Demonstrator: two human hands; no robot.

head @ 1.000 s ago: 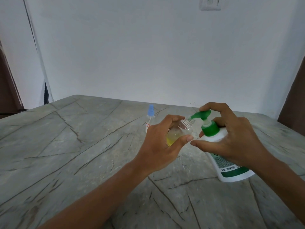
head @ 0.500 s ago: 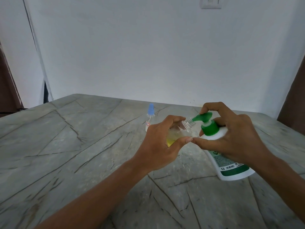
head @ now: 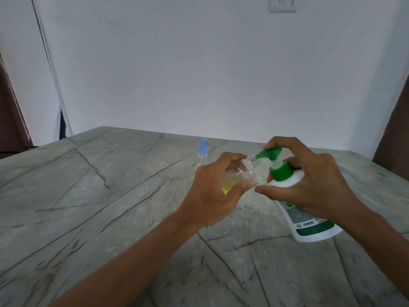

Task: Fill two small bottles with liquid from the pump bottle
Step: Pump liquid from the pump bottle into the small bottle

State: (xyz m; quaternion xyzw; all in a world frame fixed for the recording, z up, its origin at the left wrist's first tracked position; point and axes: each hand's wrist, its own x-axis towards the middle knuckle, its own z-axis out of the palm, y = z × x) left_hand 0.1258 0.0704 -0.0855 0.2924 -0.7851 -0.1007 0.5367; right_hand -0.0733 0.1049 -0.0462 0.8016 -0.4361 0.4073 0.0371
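My left hand (head: 213, 191) grips a small clear bottle (head: 240, 173), tilted, with yellow liquid at its bottom and its open neck at the green nozzle. A white pump bottle (head: 307, 218) with a green pump head (head: 271, 152) stands on the table, leaning left. My right hand (head: 309, 182) holds it round the neck, with a finger curled over the pump head. A second small bottle (head: 201, 157) with a light blue cap stands behind my left hand, partly hidden by it.
The grey marbled table (head: 99, 207) runs to a white wall at the back. A brown door edge shows at far right (head: 396, 134) and another at far left. A wall switch plate (head: 282, 4) sits high on the wall.
The pump head went down half a second ago and has risen again now. Both hands and the bottles stay in nearly the same place.
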